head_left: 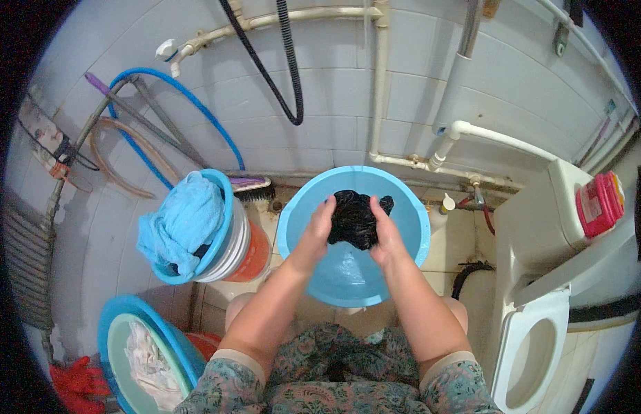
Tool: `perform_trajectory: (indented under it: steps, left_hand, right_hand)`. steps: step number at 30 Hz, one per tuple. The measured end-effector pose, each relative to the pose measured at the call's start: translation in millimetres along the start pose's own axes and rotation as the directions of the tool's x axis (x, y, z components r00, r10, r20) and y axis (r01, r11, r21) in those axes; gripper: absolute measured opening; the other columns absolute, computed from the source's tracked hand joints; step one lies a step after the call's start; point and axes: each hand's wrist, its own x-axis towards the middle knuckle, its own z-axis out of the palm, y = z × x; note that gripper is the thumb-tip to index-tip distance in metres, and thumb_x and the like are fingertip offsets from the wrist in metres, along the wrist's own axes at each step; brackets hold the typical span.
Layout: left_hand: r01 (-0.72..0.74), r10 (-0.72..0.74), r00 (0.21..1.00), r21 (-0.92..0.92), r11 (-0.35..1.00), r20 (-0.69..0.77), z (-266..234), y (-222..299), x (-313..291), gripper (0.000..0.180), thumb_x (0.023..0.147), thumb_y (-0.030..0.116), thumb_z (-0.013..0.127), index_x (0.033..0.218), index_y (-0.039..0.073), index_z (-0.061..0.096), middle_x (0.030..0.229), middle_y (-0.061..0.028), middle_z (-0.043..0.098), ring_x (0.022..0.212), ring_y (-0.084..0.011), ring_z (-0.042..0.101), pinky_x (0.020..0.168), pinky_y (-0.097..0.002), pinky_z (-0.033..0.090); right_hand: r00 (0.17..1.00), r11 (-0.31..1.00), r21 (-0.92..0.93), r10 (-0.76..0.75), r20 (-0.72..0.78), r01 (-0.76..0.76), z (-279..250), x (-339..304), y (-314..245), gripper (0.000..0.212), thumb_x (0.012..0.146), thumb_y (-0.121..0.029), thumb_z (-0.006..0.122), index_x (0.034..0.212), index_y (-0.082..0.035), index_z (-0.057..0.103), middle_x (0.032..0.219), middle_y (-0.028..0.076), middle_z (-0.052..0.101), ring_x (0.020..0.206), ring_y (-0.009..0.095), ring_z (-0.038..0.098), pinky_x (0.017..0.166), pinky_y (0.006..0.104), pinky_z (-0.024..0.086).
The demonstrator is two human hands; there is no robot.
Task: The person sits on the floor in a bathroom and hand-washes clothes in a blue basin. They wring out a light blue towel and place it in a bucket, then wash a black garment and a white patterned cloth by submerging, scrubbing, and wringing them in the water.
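Note:
A dark, glossy, wet-looking bundle of black cloth (355,222) is gathered between my two hands over a light blue plastic basin (410,241). My left hand (320,226) grips the bundle's left side, and my right hand (385,233) presses on its right side, thumb uppermost. A small tuft of the cloth sticks out beyond the right thumb. What garment it is cannot be made out. Below the cloth, the basin's bottom shows a shiny patch. The fingers under the bundle are hidden.
Left of the basin, a light blue towel (189,217) heaps over a blue tub on a bucket (248,252). Nearer me, a pale green basin (120,352) holds whitish cloth. A scrub brush (255,188) lies by the wall. A toilet (496,359) stands on the right.

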Motion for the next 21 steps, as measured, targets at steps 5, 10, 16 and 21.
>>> perform_trajectory:
  steps: [5,10,16,21]
  left_hand:
    - [0.276,-0.380,0.912,-0.456,0.846,-0.153,-0.9,-29.7,8.6,0.047,0.085,0.054,0.043,0.100,0.011,0.056,0.091,-0.0036,0.060,0.087,-0.0181,0.057,0.079,-0.0359,0.046]
    - [0.136,-0.211,0.977,-0.675,0.726,-0.030,-22.0,-68.1,7.7,0.032,0.087,0.043,0.049,0.088,0.013,0.058,0.083,-0.0031,0.059,0.076,-0.0182,0.057,0.070,-0.0355,0.047]
    - [0.229,-0.362,0.857,-0.357,0.906,-0.368,23.3,-51.3,0.8,0.028,0.085,0.033,0.048,0.089,0.006,0.057,0.084,-0.0074,0.058,0.074,-0.0195,0.058,0.067,-0.0357,0.048]
    - [0.329,0.139,0.901,0.857,0.397,-0.411,-94.1,-117.3,44.2,0.047,0.082,0.040,0.053,0.116,0.008,0.051,0.098,-0.0159,0.059,0.086,-0.0309,0.059,0.077,-0.0418,0.046]
  right_hand:
    - [0.884,0.524,-0.770,-0.454,0.109,0.364,21.2,-13.8,23.2,0.032,0.084,-0.031,0.056,0.082,0.001,0.056,0.071,0.016,0.059,0.072,0.029,0.058,0.065,0.0364,0.044]
    - [0.732,-0.104,-0.892,-0.535,0.422,0.439,33.1,-32.0,36.6,0.028,0.081,-0.024,0.057,0.093,0.000,0.052,0.093,0.017,0.055,0.090,0.037,0.051,0.074,0.0418,0.041]
    - [0.823,0.310,-0.937,-0.566,-0.045,0.162,-10.3,26.8,27.0,0.026,0.081,-0.018,0.060,0.098,0.000,0.052,0.090,0.017,0.058,0.083,0.033,0.057,0.073,0.0389,0.045]
    - [0.924,0.924,-0.383,-0.137,-0.358,-0.011,-34.0,40.9,23.1,0.058,0.080,-0.024,0.062,0.127,-0.003,0.035,0.123,0.021,0.043,0.108,0.030,0.047,0.081,0.0428,0.042]
